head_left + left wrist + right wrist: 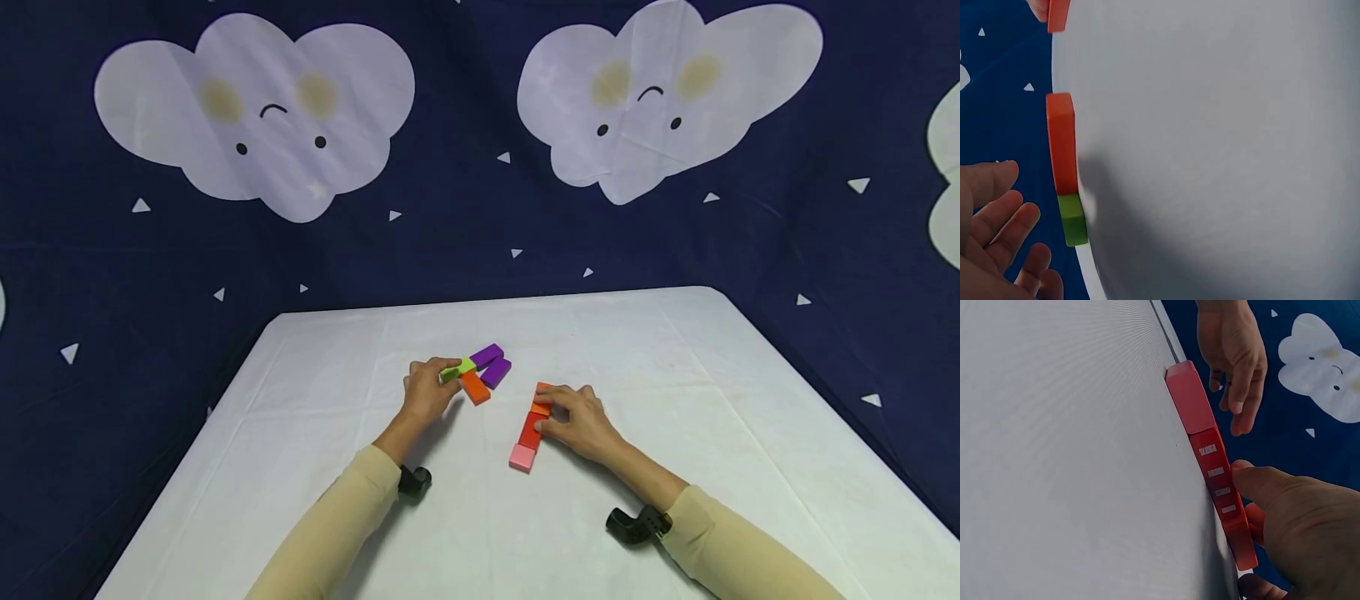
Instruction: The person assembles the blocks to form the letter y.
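My left hand (429, 390) is at the green block (467, 367); a second, darker green block (449, 375) shows by its fingertips. In the left wrist view its fingers (1013, 234) are spread loosely beside the green block, with nothing between them. An orange block (475, 387) and two purple blocks (487, 357) adjoin the green ones. My right hand (585, 421) rests over a row of blocks. Its thumb touches the red block (1213, 478), and its other fingers lie over the orange block (1241, 547) at the far end. A pink block (1189, 400) forms the near end.
Both block groups lie on a white-covered table (315, 467), with a gap between them. A dark blue cloth with clouds (450, 267) hangs behind the table. Black wrist cameras (637, 525) are strapped at the sleeves.
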`<state>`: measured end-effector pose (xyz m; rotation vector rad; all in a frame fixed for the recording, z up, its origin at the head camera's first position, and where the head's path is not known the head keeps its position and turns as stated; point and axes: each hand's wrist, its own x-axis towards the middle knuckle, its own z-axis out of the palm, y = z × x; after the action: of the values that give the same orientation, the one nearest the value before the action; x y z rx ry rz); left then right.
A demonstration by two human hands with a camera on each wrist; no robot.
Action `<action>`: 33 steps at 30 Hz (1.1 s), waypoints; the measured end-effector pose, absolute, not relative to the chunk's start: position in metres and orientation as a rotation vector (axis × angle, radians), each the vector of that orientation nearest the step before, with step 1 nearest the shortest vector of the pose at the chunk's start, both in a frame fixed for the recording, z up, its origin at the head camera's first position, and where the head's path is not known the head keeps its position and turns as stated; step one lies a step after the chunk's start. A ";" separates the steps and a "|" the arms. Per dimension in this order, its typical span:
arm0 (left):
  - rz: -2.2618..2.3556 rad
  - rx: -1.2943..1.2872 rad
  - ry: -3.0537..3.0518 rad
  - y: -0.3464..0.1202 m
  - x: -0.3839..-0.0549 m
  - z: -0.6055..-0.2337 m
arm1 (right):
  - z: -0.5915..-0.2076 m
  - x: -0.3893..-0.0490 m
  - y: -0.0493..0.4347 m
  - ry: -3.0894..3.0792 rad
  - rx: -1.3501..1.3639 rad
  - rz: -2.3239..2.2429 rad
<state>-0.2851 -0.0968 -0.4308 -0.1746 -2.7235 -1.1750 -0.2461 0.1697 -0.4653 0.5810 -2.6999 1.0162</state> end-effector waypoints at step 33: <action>-1.044 0.033 -2.867 -0.104 -0.309 -0.438 | -0.467 -0.246 0.170 -2.681 0.587 1.015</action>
<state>-0.3089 -0.1038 -0.4383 0.0326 -2.8667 -1.0437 -0.2464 0.1703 -0.4673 0.5874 -2.6809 1.0153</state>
